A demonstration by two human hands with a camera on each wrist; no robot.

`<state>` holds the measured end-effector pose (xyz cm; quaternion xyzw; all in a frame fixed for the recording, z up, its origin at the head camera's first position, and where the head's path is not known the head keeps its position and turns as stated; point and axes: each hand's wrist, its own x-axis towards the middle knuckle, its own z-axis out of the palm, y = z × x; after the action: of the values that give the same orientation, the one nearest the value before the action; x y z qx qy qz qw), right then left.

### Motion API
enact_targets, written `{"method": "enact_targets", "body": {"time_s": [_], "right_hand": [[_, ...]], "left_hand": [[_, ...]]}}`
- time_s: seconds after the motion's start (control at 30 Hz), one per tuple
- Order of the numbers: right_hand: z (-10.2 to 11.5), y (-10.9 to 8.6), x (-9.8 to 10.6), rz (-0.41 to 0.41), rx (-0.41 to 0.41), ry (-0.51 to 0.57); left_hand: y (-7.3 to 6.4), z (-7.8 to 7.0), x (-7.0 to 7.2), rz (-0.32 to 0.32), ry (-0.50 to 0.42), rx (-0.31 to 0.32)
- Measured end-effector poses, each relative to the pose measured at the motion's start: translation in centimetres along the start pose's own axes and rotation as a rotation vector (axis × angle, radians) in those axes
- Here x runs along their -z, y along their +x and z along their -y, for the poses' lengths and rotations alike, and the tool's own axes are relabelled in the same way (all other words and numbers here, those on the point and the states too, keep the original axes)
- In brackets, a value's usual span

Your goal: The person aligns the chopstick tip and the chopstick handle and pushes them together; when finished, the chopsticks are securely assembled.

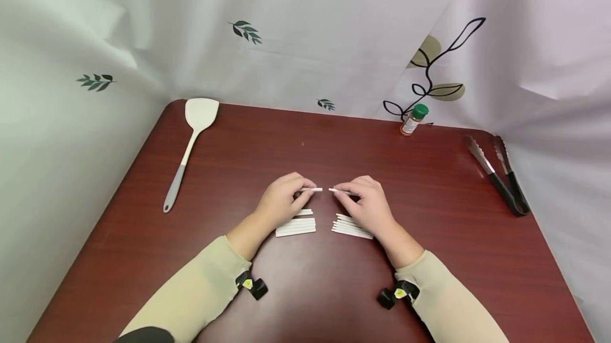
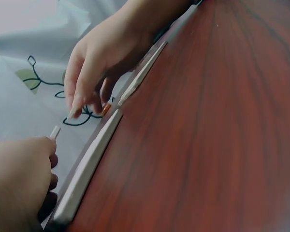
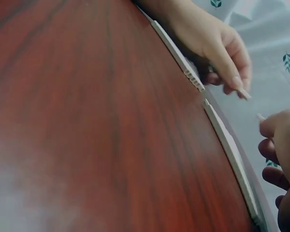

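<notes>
My left hand point(image 1: 285, 198) pinches a short, thin white stick point(image 1: 317, 190) between thumb and fingertips, its end pointing right. Opposite it, my right hand point(image 1: 366, 201) pinches another white stick point(image 1: 331, 190), the end pointing left. A small gap separates the two tips. Below my left hand, a row of white sticks point(image 1: 296, 227) lies side by side, partly under the palm. A second, slightly fanned row of sticks point(image 1: 352, 228) lies below my right hand, also partly covered. In the left wrist view, the left hand's stick point(image 2: 55, 132) pokes up past the thumb.
A white spatula point(image 1: 180, 173) with a grey handle lies at the left of the dark red table point(image 1: 267, 144). A green-capped spice bottle point(image 1: 413, 120) stands at the back. Metal tongs point(image 1: 501, 178) with black handles lie at the right. A white leaf-patterned curtain point(image 1: 296, 62) hangs behind.
</notes>
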<state>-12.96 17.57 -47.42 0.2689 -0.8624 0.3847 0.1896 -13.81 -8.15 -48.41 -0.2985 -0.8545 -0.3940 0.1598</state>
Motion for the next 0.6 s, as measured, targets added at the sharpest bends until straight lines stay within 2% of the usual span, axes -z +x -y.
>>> {"method": "enact_targets", "body": {"time_s": [0.07, 0.13, 0.23, 0.37, 0.6], "right_hand": [[-0.1, 0.1, -0.1, 0.012, 0.009, 0.002], [-0.1, 0.2, -0.2, 0.026, 0.007, 0.004], [0.0, 0.1, -0.3, 0.032, 0.001, 0.003], [0.0, -0.2, -0.2, 0.012, 0.001, 0.004], [-0.3, -0.9, -0.1, 0.024, 0.001, 0.0]], "left_hand": [[0.4, -0.2, -0.2, 0.002, -0.015, -0.04], [0.5, -0.3, -0.3, -0.008, -0.023, -0.05], [0.4, -0.4, -0.1, -0.017, -0.027, -0.035], [0.5, -0.3, -0.1, 0.013, -0.026, -0.017], [0.1, -0.3, -0.8, 0.029, -0.029, -0.012]]}}
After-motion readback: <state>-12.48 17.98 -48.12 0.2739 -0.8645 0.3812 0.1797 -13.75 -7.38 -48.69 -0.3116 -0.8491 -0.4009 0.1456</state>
